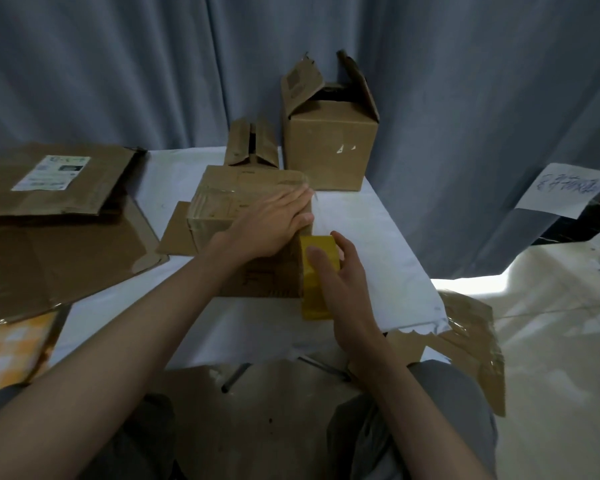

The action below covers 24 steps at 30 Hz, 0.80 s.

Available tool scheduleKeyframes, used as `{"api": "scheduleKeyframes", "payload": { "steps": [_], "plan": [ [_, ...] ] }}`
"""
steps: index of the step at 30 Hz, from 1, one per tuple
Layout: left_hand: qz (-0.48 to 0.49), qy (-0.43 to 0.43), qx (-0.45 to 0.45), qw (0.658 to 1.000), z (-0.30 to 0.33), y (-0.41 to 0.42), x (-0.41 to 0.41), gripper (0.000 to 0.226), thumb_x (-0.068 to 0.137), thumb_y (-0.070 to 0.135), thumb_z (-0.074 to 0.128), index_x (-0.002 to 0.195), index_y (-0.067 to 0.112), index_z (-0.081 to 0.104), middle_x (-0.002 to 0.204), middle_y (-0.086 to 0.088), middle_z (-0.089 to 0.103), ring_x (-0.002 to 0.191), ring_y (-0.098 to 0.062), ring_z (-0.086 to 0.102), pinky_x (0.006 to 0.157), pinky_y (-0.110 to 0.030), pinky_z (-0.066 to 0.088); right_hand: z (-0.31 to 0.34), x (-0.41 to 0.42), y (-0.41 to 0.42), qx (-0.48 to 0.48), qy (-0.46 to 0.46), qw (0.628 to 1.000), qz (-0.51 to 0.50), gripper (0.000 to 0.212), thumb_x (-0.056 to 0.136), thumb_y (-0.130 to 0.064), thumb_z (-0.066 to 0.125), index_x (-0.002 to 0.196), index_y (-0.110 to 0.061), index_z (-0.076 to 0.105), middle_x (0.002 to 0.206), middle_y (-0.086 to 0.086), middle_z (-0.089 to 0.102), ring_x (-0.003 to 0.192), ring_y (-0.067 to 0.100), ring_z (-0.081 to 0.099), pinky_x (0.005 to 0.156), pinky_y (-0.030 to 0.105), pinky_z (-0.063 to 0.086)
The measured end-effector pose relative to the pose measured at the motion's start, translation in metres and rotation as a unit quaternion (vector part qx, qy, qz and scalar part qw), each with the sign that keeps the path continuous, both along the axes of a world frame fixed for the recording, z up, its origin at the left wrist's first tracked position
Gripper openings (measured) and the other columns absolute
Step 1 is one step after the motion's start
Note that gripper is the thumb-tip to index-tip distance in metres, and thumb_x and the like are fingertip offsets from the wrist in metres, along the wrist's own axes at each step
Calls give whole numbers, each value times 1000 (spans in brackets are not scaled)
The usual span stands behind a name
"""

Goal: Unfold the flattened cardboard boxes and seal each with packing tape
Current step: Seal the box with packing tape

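White cloth [368, 216] covers your table, and blue-grey curtains [118, 64] hang behind it. You have three standing cardboard boxes: the closed box [222, 209] under your hands, a small box [252, 143] behind it with its flaps up, and a taller open box [329, 140] at the back, whose inside is too dark to read. Two flattened boxes [49, 216] lie stacked at your left, the upper one bearing a white label [51, 173]. Your left hand [271, 223] lies flat, fingers straight, on the closed box's top. Your right hand [340, 275] curls around the one yellow tape roll [314, 292] against that box's right side. A handwritten paper [565, 190] hangs at right.
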<state>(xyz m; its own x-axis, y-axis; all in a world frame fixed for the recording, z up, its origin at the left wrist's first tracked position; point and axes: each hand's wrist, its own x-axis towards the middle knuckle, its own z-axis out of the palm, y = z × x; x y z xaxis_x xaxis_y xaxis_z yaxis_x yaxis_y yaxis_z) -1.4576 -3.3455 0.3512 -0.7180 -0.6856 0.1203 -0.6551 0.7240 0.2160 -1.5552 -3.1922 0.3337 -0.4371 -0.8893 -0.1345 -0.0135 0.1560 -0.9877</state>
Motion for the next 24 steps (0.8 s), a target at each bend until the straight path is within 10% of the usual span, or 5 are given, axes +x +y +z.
{"api": "scheduleKeyframes", "payload": {
  "steps": [7,10,14,19,24],
  "plan": [
    [3,77,89,993,16,-3,1,60,100,52,44,153,25,33,143,2,31,124,-18,43,103,-42,43,-3,-18,-5,27,-14,1000,-1,52,95,-66,39,139,-40,47,148,-2,47,136,20,44,108,39,40],
    [14,51,134,990,26,4,0,85,83,79,45,150,28,36,146,10,28,123,-12,41,100,-38,43,5,-41,-6,5,5,1000,28,38,107,-44,28,108,-43,66,103,-10,71,94,4,66,78,22,50],
    [26,17,142,989,29,10,-1,104,70,89,49,152,27,33,146,16,25,131,-14,37,105,-41,40,-13,-66,-30,18,191,981,6,18,102,-18,50,108,-18,67,83,1,70,71,10,68,62,24,55],
    [28,-8,159,987,29,10,4,115,63,95,49,155,31,25,149,20,23,138,-16,30,112,-47,35,-40,-84,-63,160,433,887,-10,37,97,-40,54,106,-4,50,97,8,45,96,30,53,73,36,39],
    [30,-35,180,983,24,4,7,133,45,106,40,156,38,15,150,22,18,141,-24,25,112,-51,34,-43,-93,-73,139,425,894,-14,36,97,-40,57,95,-5,50,94,11,51,92,31,55,69,33,36]
  ]
}}
